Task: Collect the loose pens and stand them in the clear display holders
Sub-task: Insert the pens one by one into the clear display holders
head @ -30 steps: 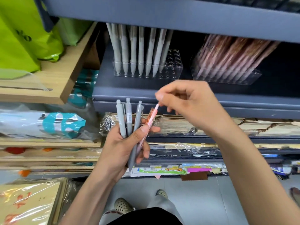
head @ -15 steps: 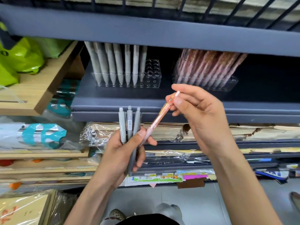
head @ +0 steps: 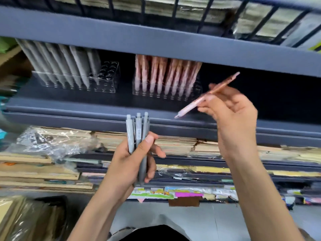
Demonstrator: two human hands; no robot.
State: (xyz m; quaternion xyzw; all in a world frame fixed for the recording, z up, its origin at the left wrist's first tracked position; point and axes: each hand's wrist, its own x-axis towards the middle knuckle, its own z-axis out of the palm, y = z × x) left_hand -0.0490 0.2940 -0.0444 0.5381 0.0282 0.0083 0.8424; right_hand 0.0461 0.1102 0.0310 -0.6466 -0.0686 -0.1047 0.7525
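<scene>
My left hand (head: 133, 162) grips three grey pens (head: 138, 134) upright, below the blue shelf edge. A pink pen (head: 205, 98) lies tilted in the fingers of my right hand (head: 232, 115), its tip pointing down-left, just right of the pink holder. On the shelf stand two clear display holders: the left holder (head: 107, 79) has several grey pens and empty holes at its right end; the right holder (head: 166, 91) is filled with several pink pens.
The blue shelf (head: 69, 108) has a blue beam (head: 156, 42) close overhead. Stacks of paper goods in plastic (head: 57, 140) fill the racks below. Dark open shelf space (head: 278, 98) lies right of the pink holder.
My right hand pulled the pink pen out of the left hand's bundle and carried it up and right toward the pink holder. The view tilted upward.
</scene>
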